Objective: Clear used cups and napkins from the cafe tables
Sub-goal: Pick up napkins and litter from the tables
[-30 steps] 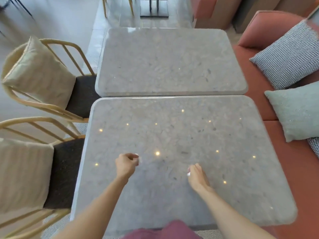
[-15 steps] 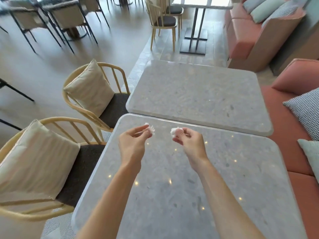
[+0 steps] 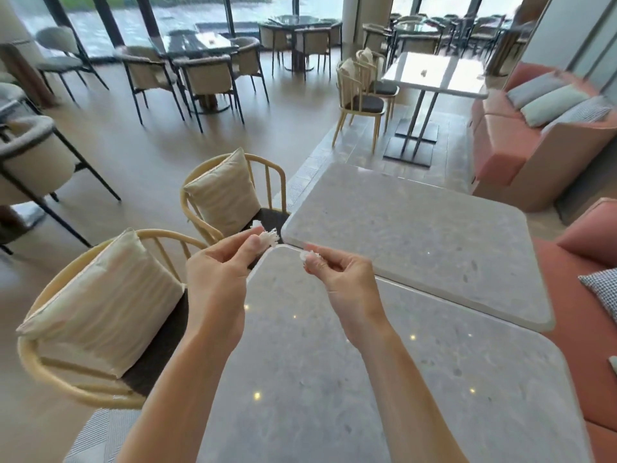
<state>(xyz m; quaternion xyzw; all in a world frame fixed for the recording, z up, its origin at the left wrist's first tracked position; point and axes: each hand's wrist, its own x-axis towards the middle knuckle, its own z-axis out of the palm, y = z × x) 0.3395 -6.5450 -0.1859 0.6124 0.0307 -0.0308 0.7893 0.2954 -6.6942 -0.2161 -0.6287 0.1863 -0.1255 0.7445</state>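
Observation:
My left hand (image 3: 218, 279) pinches a small white napkin scrap (image 3: 268, 237) between thumb and fingers, raised over the near table's far left corner. My right hand (image 3: 340, 279) pinches a second, smaller white napkin scrap (image 3: 307, 255) just to the right of it. Both hands hover above the near grey stone table (image 3: 334, 396). A second grey table (image 3: 417, 235) adjoins it behind. On a distant white table (image 3: 430, 75) lies a small white crumpled object (image 3: 424, 73).
Two wooden chairs with cream cushions (image 3: 103, 305) (image 3: 227, 195) stand along the left of the tables. A salmon sofa with pillows (image 3: 587, 272) runs along the right. Farther off are dark-framed chairs, glass tables (image 3: 197, 41) and open wood floor.
Both hands lifted off the near table with the scraps pinched and came together. The view tilted up from the tabletop, bringing the cafe room into sight.

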